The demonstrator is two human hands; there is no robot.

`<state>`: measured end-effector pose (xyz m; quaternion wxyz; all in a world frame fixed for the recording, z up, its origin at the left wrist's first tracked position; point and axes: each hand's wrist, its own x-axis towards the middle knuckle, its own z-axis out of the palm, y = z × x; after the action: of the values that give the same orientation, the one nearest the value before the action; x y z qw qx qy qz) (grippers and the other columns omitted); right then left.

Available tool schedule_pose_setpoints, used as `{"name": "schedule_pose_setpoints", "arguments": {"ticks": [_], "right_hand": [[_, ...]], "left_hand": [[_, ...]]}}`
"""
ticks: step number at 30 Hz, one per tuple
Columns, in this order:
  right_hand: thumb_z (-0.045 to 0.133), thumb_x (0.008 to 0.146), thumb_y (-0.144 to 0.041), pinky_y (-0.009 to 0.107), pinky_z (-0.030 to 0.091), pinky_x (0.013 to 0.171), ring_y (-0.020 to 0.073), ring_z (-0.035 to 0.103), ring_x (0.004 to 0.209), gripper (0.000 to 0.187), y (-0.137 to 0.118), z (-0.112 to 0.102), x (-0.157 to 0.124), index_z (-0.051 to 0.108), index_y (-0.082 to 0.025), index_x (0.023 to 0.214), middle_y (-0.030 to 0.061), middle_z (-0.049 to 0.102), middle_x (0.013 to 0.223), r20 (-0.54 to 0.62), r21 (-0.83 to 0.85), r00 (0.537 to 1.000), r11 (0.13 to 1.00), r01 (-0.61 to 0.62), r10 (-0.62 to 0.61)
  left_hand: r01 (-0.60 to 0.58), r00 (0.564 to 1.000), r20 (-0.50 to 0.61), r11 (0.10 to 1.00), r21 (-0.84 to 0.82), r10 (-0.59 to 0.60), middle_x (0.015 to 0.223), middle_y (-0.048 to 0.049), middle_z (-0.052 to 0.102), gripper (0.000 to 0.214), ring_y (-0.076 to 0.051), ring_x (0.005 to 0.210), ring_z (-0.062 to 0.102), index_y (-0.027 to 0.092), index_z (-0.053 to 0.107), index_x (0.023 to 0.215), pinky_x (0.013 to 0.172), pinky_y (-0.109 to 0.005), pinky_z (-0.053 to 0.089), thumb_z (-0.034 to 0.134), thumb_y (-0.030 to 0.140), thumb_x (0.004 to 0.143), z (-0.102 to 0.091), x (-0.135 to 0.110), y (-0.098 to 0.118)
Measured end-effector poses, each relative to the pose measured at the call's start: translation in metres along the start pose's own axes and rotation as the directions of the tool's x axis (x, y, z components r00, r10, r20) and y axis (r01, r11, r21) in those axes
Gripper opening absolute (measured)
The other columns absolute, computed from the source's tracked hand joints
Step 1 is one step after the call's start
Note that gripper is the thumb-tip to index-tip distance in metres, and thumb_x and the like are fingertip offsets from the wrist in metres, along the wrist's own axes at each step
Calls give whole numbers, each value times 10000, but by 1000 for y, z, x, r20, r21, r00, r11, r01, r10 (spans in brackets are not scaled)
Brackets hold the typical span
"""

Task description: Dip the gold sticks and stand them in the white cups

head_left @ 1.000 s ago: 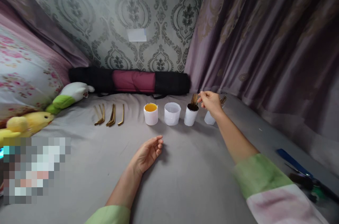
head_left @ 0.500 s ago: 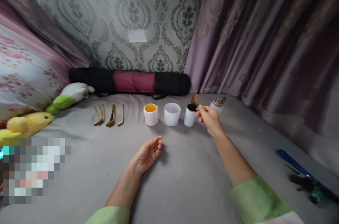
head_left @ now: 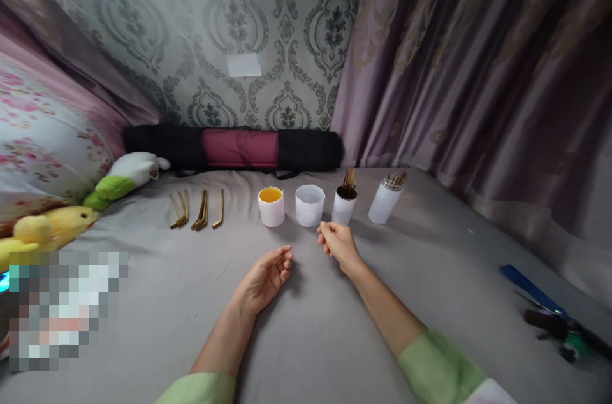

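My left hand (head_left: 268, 280) lies palm up on the grey sheet, fingers loosely curled and apart from the thumb, with nothing in it. Thumb and fingers of my right hand (head_left: 338, 245) are pinched together just in front of a white-wrapped can (head_left: 343, 208) with thin brown sticks. Whatever the pinch holds, if anything, is too small to make out. To the left of that can stand a white translucent cup (head_left: 310, 208) and a white cup with a yellow inside (head_left: 271, 209). Gold bent straw-like rods (head_left: 201, 209) lie further left in separate groups.
A tilted white container (head_left: 385, 201) with thin sticks stands at the right. A black and maroon roll bag (head_left: 239, 149) lies along the wall. Plush toys (head_left: 119, 174) sit at the left. Blue-handled tools (head_left: 533, 290) lie at the far right beside a dark object with green (head_left: 574, 340).
My right hand has moved left and toward me, from between the two stick holders to in front of the left one. My left hand has stayed in place.
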<state>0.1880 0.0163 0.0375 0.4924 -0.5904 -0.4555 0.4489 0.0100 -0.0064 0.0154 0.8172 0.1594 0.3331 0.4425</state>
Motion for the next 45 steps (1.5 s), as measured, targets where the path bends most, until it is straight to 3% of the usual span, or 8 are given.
{"name": "schedule_pose_setpoints", "arguments": {"ticks": [6, 17, 25, 33, 39, 45], "right_hand": [[424, 747, -442, 149, 266, 310, 36, 390, 310, 328, 13, 12, 4, 531, -136, 690, -23, 514, 486, 3, -62, 1000, 998, 25, -25], [347, 775, -493, 164, 279, 305, 67, 413, 323, 407, 36, 13, 5, 545, -150, 680, -10, 510, 472, -31, -215, 993, 971, 102, -111], [325, 802, -467, 178, 300, 376, 78, 455, 372, 415, 40, 12, 5, 561, -155, 663, 3, 537, 472, -22, -315, 976, 928, 201, -218], [325, 804, -459, 188, 305, 393, 88, 464, 386, 415, 43, 13, 6, 567, -158, 653, 3, 536, 469, -37, -336, 971, 918, 209, -234], [329, 806, -440, 191, 320, 411, 88, 467, 400, 399, 44, 13, 7, 572, -162, 654, 6, 548, 491, -40, -351, 966, 909, 225, -255], [334, 803, -441, 188, 320, 408, 93, 476, 425, 403, 44, 12, 7, 582, -154, 668, 27, 578, 538, -43, -353, 974, 915, 194, -223]], "left_hand": [[0, 1000, -6, 1000, -4, 0, 743, -54, 577, 151, -74, 584, 539, 82, 573, 890, 488, -165, 448, 533, 124, 751, -1, -1, 0], [2, 1000, -25, 1000, 8, -2, 733, -51, 584, 115, -67, 573, 545, 93, 564, 864, 490, -161, 455, 511, 112, 763, 2, -1, 2], [-11, 985, -171, 997, 83, 25, 658, -32, 570, 84, -53, 493, 518, 84, 541, 823, 427, -147, 430, 493, 77, 754, 1, 5, 15], [-61, 939, -313, 964, 259, 144, 631, -33, 563, 85, -53, 456, 515, 82, 537, 804, 415, -149, 424, 483, 56, 744, -10, 10, 47], [-120, 853, -347, 795, 595, 389, 649, -49, 580, 50, -73, 481, 540, 98, 540, 758, 446, -173, 427, 529, 92, 709, -25, 13, 76], [-3, 734, -328, 485, 874, 595, 628, -48, 592, 132, -109, 505, 550, 106, 542, 753, 465, -207, 408, 557, 213, 677, -43, 18, 108]]}}
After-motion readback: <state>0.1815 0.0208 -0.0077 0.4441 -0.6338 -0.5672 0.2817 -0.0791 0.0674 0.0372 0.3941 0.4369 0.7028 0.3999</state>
